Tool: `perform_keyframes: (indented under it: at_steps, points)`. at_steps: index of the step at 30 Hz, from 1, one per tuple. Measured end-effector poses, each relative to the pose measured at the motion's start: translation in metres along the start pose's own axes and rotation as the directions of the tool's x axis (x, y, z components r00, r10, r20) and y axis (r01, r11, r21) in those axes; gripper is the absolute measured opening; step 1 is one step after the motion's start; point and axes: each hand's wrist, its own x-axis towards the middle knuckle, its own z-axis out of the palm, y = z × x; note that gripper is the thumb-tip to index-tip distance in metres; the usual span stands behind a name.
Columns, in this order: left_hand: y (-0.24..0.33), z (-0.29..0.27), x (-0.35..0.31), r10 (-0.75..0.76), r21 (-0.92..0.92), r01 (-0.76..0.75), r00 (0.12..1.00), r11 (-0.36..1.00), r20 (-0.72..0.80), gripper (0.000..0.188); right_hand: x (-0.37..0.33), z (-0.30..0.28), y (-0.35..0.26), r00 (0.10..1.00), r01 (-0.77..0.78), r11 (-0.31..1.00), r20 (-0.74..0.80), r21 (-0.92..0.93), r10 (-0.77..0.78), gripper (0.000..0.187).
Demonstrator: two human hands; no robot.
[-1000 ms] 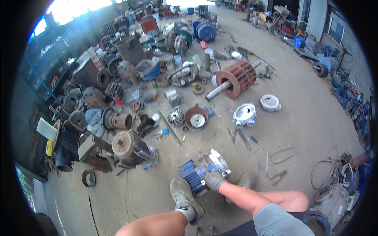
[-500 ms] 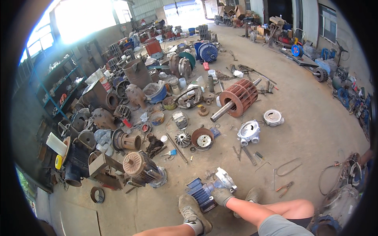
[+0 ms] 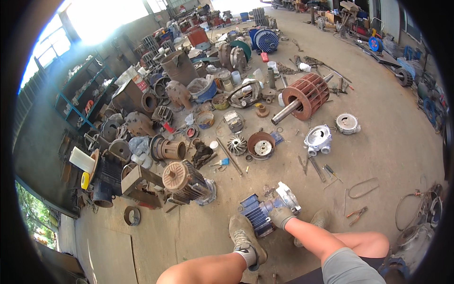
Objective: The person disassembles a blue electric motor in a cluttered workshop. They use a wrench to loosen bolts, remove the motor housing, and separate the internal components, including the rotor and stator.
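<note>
I've got the gloved R hand (image 3: 282,218) on the blue motor (image 3: 257,215), nr its silver end piece (image 3: 287,198); most of that grip's hidden, so can't tell how far it's closed or if it has hold. L hand's out of view. Motor's on the floor (image 3: 189,239), just beside the L shoe (image 3: 243,236), w/ pliers (image 3: 357,215) off R.

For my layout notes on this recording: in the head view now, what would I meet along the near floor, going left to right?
Short rusty ring, upright motor with a rusty top, blue motor with the gloved right hand at it, orange-handled pliers.
</note>
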Motion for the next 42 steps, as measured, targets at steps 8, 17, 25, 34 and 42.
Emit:
perform_keyframes:
  at_steps: [8, 17, 25, 34, 42]
  points:
    - [-0.004, -0.004, -0.025, -0.030, 0.001, 0.030, 0.996, 1.000, 0.083, 0.060, -0.026, 0.010, 0.021, 0.812, -0.558, 0.603, 0.229, 0.570, 0.536, 0.072]
    - [0.012, -0.021, -0.006, -0.163, 0.084, 0.151, 0.973, 0.985, 0.163, 0.057, -0.015, 0.027, -0.018, 0.578, -0.673, 0.175, 0.363, 0.719, 0.730, 0.056]
    - [-0.010, -0.019, -0.015, 0.003, 0.008, -0.004, 0.994, 1.000, 0.110, 0.053, 0.003, 0.065, -0.025, 0.483, -0.581, -0.075, 0.417, 0.810, 0.770, 0.041]
    - [-0.024, -0.011, -0.021, 0.020, -0.034, -0.017, 0.996, 0.999, 0.083, 0.054, -0.014, 0.046, -0.004, 0.650, -0.656, 0.276, 0.340, 0.703, 0.679, 0.062]
    - [-0.059, 0.000, -0.025, 0.027, -0.091, -0.025, 0.999, 0.996, 0.024, 0.055, 0.014, -0.010, 0.031, 0.794, -0.243, 0.256, 0.041, 0.936, 0.606, 0.061]
